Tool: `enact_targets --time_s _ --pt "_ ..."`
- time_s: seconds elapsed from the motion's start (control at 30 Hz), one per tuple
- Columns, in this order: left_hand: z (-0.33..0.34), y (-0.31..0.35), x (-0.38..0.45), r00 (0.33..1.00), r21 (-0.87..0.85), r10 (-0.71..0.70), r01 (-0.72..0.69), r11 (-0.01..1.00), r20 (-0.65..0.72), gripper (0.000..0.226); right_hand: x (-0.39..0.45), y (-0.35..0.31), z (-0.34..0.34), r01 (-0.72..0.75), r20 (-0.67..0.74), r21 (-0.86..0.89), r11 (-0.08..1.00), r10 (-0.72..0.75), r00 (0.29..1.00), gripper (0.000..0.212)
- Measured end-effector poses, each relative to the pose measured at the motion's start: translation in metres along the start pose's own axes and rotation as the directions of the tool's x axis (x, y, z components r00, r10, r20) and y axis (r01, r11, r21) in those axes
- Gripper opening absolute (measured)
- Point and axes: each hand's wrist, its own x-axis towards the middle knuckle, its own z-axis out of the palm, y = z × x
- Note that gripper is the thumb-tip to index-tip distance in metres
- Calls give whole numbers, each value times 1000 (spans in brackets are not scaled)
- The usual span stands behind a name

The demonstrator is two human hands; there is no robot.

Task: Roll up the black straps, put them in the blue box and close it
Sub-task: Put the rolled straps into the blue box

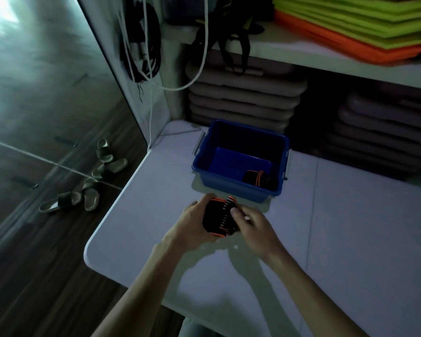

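Observation:
A rolled black strap (218, 218) with orange edges is held just above the white table (350, 239), in front of the blue box (238, 189). My left hand (192, 224) cups the roll from the left. My right hand (253, 227) pinches its right side with thumb and fingers. The blue box stands open, with no lid on it. Inside it, in the near right corner, lies another rolled black strap (258, 178) with orange trim. No lid is in view.
Grey stacked boards (243, 98) fill the shelf behind the box. Green and orange mats (355, 25) lie on the upper shelf. More black straps (229, 45) and a white cord (204, 57) hang at the back. Several slippers (83, 190) lie on the dark floor left of the table.

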Motion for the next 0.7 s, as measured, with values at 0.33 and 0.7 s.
enact_targets --time_s 0.33,0.7 --pt "-74 70 102 992 35 52 -56 998 112 97 72 -75 -53 130 -163 45 990 -121 979 29" --pt "-58 45 200 930 238 -172 95 967 325 43 160 -48 -41 -212 -135 -148 966 193 972 21"
